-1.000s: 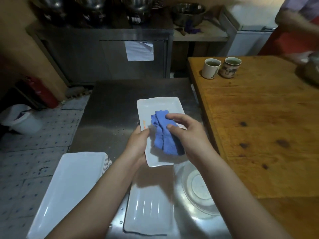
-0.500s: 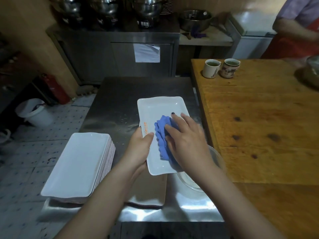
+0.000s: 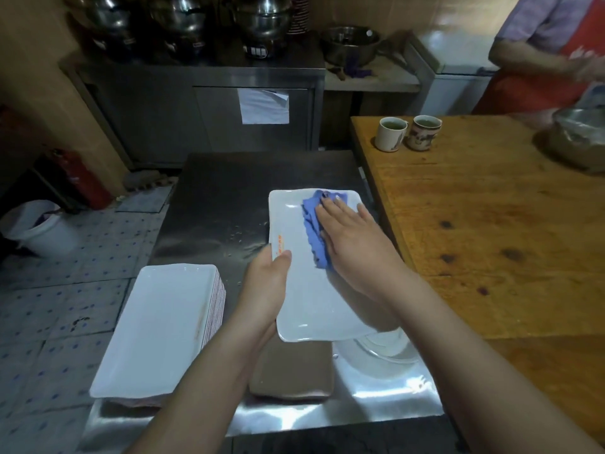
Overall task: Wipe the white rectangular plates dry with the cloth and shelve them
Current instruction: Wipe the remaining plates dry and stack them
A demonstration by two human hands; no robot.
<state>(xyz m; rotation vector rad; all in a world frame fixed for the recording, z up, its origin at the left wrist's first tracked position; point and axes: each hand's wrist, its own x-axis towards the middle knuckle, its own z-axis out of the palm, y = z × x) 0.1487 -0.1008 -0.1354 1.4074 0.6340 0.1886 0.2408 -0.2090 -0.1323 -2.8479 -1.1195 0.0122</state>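
A white rectangular plate (image 3: 304, 299) with small orange lettering on its left rim is held above the steel table (image 3: 229, 204). My left hand (image 3: 266, 290) grips its left edge, thumb on top. My right hand (image 3: 352, 244) lies flat with straight fingers on a blue cloth (image 3: 312, 224), pressing it onto the far right part of the plate. A stack of several white rectangular plates (image 3: 163, 329) sits at the table's near left corner. Another plate (image 3: 291, 371), in shadow, lies under the held one.
A clear glass bowl (image 3: 389, 348) sits on the steel table near the right edge. A wooden table (image 3: 491, 244) on the right carries two mugs (image 3: 407, 132). Another person (image 3: 550, 50) stands at the far right. A white bucket (image 3: 39, 227) stands on the floor.
My right hand slid the blue cloth from the plate's middle toward its far end and flattened out. The view shifted, bringing the plate stack fully into sight.
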